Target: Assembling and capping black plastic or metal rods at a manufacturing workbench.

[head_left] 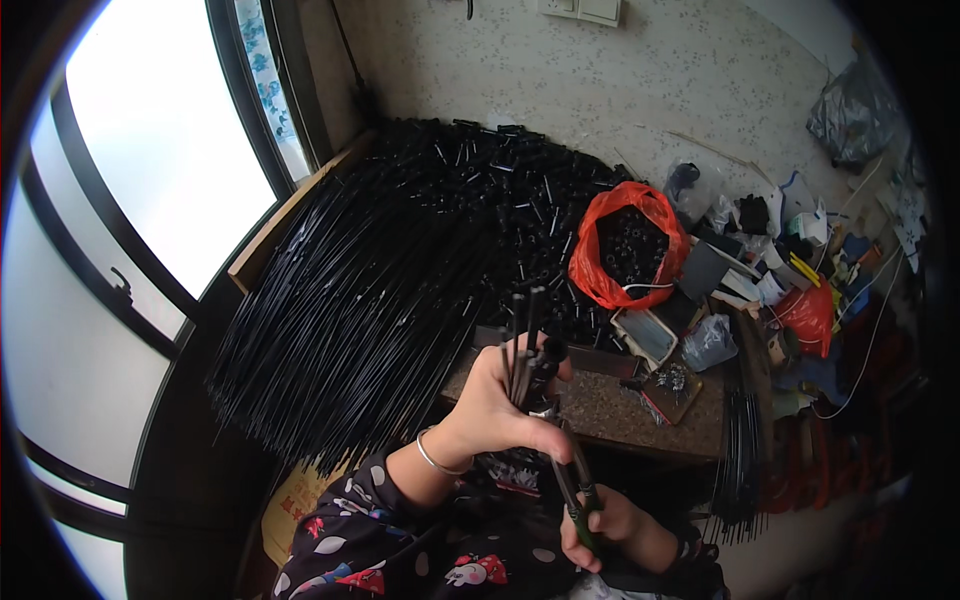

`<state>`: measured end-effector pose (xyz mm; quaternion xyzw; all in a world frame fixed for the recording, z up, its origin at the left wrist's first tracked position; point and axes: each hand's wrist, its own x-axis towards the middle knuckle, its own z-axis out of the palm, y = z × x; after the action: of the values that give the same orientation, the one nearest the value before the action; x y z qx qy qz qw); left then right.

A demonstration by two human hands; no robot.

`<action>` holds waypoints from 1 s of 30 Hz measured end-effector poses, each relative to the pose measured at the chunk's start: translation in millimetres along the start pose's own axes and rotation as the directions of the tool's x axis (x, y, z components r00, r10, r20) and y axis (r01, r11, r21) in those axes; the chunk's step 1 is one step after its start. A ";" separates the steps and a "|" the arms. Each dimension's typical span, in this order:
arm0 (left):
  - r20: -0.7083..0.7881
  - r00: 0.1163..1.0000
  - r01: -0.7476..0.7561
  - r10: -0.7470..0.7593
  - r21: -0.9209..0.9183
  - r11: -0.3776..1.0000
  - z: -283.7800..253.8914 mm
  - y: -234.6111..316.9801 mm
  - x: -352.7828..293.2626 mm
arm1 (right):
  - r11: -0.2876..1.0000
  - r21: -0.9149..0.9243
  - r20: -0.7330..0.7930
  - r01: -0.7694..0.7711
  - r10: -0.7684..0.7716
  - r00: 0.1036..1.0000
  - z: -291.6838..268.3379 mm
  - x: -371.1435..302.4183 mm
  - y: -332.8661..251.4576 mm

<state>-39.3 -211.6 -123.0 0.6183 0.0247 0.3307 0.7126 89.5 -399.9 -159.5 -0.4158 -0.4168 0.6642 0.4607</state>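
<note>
My left hand is closed around several thin black rods and a short black tubular piece, whose ends stick up past the fingers. A silver bangle circles that wrist. Lower and to the right, my right hand grips pliers with green handles. Their jaws reach up to the black pieces by my left thumb; the exact contact is too dark to make out. Beyond my hands lies a large heap of long thin black rods, with short black tubular ends piled toward the wall.
A red plastic bag of small black parts sits right of the heap. Beside it are a shallow tray, a clear plastic bag and assorted clutter. More black rods hang over the table's right side. A window stands left.
</note>
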 end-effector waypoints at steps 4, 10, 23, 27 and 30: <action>-0.066 0.994 -0.081 0.092 0.159 0.984 1.2 2.2 1.7 | 0.903 -0.428 -0.203 0.043 -0.142 0.969 2.5 8.5 -5.6; -0.058 0.994 -0.087 0.091 0.073 0.994 -4.5 -0.4 2.1 | 0.334 -0.939 -0.289 -0.081 -0.642 0.711 9.1 7.7 0.0; -0.045 0.998 -0.045 0.054 0.181 0.982 3.6 -0.6 -1.9 | 1.000 -0.026 -0.041 0.010 -0.011 0.999 4.2 4.3 15.7; -0.110 0.994 0.033 -0.011 0.201 0.979 13.3 -21.7 2.3 | 0.990 0.117 -0.266 0.083 -0.049 0.963 20.4 14.3 54.3; -0.224 0.970 0.130 -0.096 0.143 0.981 31.6 -36.6 10.8 | 0.987 -0.067 -0.405 0.149 -0.163 0.900 11.7 21.5 72.4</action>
<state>-0.8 -234.1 -144.4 0.6303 0.1630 0.3517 0.6726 54.3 -397.9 -227.3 -0.5187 -0.3547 0.5162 0.5820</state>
